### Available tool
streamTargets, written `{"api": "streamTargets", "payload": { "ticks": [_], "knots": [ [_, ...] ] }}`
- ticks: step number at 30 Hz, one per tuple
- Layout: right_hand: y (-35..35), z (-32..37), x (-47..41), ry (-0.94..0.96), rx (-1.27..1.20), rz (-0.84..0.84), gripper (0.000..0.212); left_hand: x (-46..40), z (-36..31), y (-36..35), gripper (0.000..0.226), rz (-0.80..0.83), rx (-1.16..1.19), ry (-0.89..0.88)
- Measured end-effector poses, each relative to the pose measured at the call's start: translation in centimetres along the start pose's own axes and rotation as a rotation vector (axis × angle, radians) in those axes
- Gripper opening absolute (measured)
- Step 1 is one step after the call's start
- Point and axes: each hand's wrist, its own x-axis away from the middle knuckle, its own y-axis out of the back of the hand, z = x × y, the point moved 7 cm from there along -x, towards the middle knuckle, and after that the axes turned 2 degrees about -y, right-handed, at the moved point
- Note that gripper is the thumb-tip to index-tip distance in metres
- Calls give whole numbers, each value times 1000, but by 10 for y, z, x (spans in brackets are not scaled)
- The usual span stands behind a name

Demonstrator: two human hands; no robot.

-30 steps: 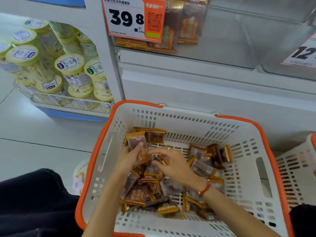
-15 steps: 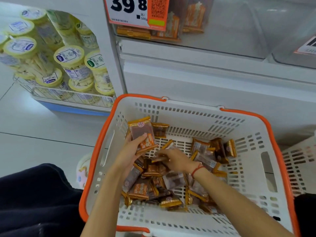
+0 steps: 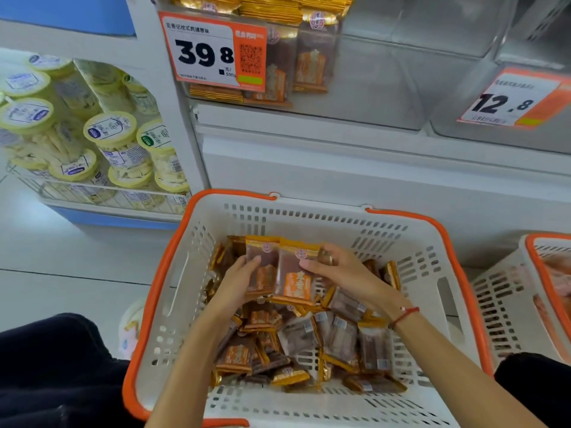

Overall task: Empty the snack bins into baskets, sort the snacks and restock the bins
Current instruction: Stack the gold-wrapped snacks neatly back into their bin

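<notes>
Orange-and-white price tag (image 3: 213, 50) on the far clear plastic bin (image 3: 309, 57) reads "39.8"; a second tag (image 3: 513, 98) to the right reads "12.8". In the white slotted basket with orange rim (image 3: 411, 261), brown-and-orange foil snack packets (image 3: 309, 341) lie heaped. Left hand (image 3: 238, 279) and right hand (image 3: 343, 273) each grip one upright packet (image 3: 293, 273), side by side; half a second ago the right hand was down in the heap.

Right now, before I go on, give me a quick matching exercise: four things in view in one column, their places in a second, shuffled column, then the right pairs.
Things:
1. white plastic basket with orange rim
2. white and orange price tag reading 39.8
3. yellow-lidded clear snack tubs
4. two upright brown and orange snack packets

Places:
A. on the clear bin, upper shelf
B. held between both hands
C. wire rack, far left
D. on the floor, under the hands

Pairs: 1-D, 2-A, 3-C, 4-B
</notes>
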Motion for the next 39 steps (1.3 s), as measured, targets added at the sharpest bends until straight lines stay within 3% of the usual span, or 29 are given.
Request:
{"api": "streamTargets", "payload": {
  "ticks": [2, 4, 7, 10, 12, 14, 17, 23, 25, 26, 28, 29, 33, 36, 39],
  "knots": [
    [-9, 9, 2, 77, -80, -96, 23, 1, -2, -14, 32, 105, 25, 35],
    [-17, 16, 4, 166, -125, -215, 20, 4, -8, -22, 33, 154, 23, -10],
    [-31, 15, -1, 233, -152, -308, 12, 5, -10, -8, 17, 16, 12, -118],
    [-36, -30, -23, 64, -204, -403, 25, 4, -12, 19, 35, -137, 95, -172],
    [-48, -68, -45, -124, 33, -311, 37, 0, -12, 31, 41, -187, 221, -152],
    [-77, -107, -58, -309, 309, -41, 55, -1, -15, 34, 39, -176, 355, -143],
    [-104, -134, -66, -373, 534, 69, 52, 1, -19, 29, 39, -128, 449, -153],
    [-98, -134, -67, -422, 295, 33, 34, -1, -15, 25, 35, -94, 370, -147],
    [-77, -118, -58, -457, 131, 33, 11, -6, -12, 23, 36, -94, 346, -142],
    [-64, -108, -53, -452, 47, 21, 23, -8, -9, 23, 36, -111, 340, -134],
    [-40, -77, -39, -395, -94, -8, 48, -12, -3, 22, 37, -179, 345, -98],
    [-29, -59, -32, -338, -146, -30, 49, -13, 0, 19, 39, -191, 340, -80],
    [-6, 12, -1, -105, -307, -92, 31, -9, -7, -1, 47, -190, 240, -125],
    [-9, 63, 16, 66, -182, -140, 28, 0, -26, -22, 52, -156, 199, -168],
    [-9, 97, 28, 226, -82, -322, 25, 17, -58, -40, 36, -62, 276, -314]
  ]
}}
